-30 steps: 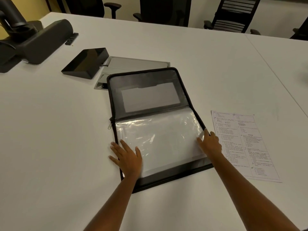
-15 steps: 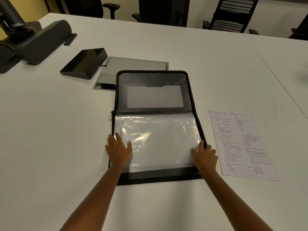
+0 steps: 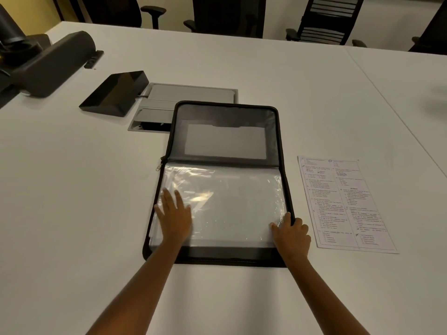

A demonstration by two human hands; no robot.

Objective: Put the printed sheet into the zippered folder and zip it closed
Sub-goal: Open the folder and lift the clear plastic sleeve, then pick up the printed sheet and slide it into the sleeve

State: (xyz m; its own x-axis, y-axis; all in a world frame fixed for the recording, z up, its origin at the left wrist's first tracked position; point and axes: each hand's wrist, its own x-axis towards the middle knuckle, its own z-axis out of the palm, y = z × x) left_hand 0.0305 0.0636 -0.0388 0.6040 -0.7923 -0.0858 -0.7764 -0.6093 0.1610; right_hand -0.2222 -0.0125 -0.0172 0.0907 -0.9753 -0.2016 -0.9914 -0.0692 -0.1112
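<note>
The white table (image 3: 72, 213) spreads out under me. On it the zippered folder (image 3: 225, 112) lies open, clear sleeves (image 3: 229, 204) facing up. The printed sheet (image 3: 343, 204) lies flat on the table just right of the folder, outside it. My left hand (image 3: 175, 218) presses flat on the sleeves, fingers straight. My right hand (image 3: 291, 235) rests at the folder's right edge, fingers bent; I cannot tell whether it pinches anything. The zipper pull (image 3: 158, 167) hangs at the left side.
</note>
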